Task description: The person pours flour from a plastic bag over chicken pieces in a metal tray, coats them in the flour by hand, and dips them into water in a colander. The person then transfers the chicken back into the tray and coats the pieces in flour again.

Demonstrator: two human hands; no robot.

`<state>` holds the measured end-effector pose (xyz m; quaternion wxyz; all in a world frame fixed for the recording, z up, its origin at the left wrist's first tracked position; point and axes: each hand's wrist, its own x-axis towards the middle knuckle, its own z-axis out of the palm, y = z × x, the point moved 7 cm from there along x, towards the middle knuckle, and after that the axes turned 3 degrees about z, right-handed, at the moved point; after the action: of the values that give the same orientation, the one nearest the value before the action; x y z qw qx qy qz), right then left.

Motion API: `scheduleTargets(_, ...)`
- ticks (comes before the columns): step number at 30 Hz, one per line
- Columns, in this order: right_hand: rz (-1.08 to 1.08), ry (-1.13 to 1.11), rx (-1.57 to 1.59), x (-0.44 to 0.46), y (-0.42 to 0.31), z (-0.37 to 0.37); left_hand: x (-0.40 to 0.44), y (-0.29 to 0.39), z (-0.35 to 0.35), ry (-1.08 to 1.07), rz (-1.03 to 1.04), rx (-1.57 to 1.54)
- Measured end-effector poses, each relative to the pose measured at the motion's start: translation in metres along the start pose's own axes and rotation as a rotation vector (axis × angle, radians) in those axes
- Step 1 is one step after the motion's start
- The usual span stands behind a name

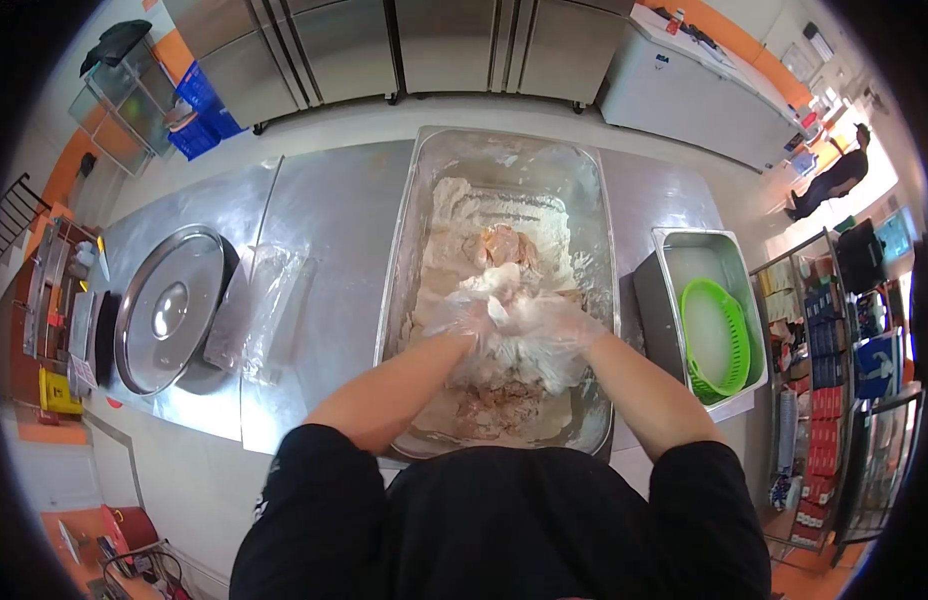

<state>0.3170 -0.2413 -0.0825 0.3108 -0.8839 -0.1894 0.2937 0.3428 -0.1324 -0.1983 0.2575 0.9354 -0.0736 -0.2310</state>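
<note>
A deep steel pan point(408, 200) in front of me holds pale flour point(449, 215) and raw meat pieces that look like chicken point(502, 243). My left hand point(466, 314) and my right hand point(556, 326), both in clear plastic gloves, come together over the middle of the pan. Between them is a flour-coated piece of meat point(499, 282), and their fingers close around it. Flour hides some of the fingertips. Nearer to me, more floured pieces point(499, 408) lie in the pan below my wrists.
A steel container point(664, 300) with a green basket point(724, 340) in whitish liquid stands right of the pan. Left on the steel table lie a round steel lid point(174, 310) and clear plastic bags point(269, 310). Steel cabinets and a white chest freezer point(684, 95) stand beyond; a person point(834, 180) is far right.
</note>
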Motion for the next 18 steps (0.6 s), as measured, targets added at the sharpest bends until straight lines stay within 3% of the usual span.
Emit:
scheduleTargets(3,-0.053,0.008,0.200,-0.035,0.003,0.000,-0.095,0.078,-0.080,-0.327,0.160,0.343)
scheduleTargets(5,-0.096,0.012,0.325,-0.050,-0.009,-0.009,-0.108,0.076,-0.074,-0.140,0.497,0.635)
scheduleTargets(6,0.014,-0.039,0.176,-0.053,-0.013,-0.016,-0.119,0.076,-0.070,-0.036,0.659,0.778)
scheduleTargets(10,0.211,0.017,-0.153,-0.028,-0.040,-0.060,-0.134,0.062,-0.078,0.201,0.595,0.544)
scheduleTargets(11,0.047,0.074,-0.284,-0.009,-0.050,-0.075,-0.131,0.061,-0.075,0.187,0.578,0.494)
scheduleTargets(13,-0.062,0.235,-0.215,0.035,-0.060,-0.094,-0.126,0.058,-0.067,0.120,0.543,0.410)
scheduleTargets(14,-0.096,0.152,-0.151,0.075,-0.049,-0.095,-0.124,0.055,-0.064,0.073,0.529,0.387)
scheduleTargets(16,-0.162,0.147,-0.362,0.143,-0.037,-0.091,-0.115,0.048,-0.057,-0.024,0.504,0.356)
scheduleTargets(17,-0.204,0.230,-0.637,0.165,-0.041,-0.086,-0.114,0.044,-0.057,-0.052,0.497,0.346)
scheduleTargets(18,-0.061,0.308,-0.390,0.189,-0.022,-0.077,-0.113,0.040,-0.057,-0.081,0.496,0.334)
